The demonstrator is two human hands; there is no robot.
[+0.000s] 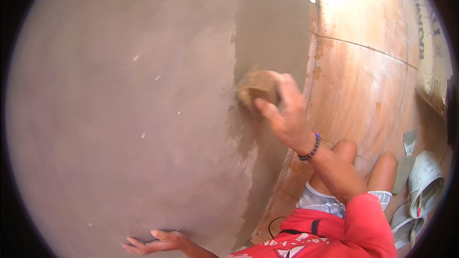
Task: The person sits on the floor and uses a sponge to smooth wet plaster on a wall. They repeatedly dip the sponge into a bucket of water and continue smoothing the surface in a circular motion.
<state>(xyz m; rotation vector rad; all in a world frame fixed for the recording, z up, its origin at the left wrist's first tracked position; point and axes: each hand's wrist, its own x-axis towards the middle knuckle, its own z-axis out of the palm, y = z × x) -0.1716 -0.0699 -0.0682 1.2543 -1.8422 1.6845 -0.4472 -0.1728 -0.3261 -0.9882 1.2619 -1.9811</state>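
Observation:
A smooth grey-brown plastered wall (pixel 119 91) fills the left and middle of the head view. A darker, damp-looking band (pixel 272 33) runs down its right side. My right hand (pixel 290 114), with a dark beaded bracelet at the wrist, is closed round a brown sponge (pixel 256 88), which is blurred by motion. The sponge lies against the wall at the ragged border between the dark band and the paler plaster. Low at the left, my left hand (pixel 160 242) is by the wall with fingers outstretched and nothing in it.
Reddish tiled floor (pixel 363 81) meets the wall along its right edge. A paper sack (pixel 432 76) stands at the far right. Below it lie a putty knife (pixel 409 143), a flat grey tool (pixel 404 174) and a grey-white bucket (pixel 426 172) on its side. My bent knees are close to the wall.

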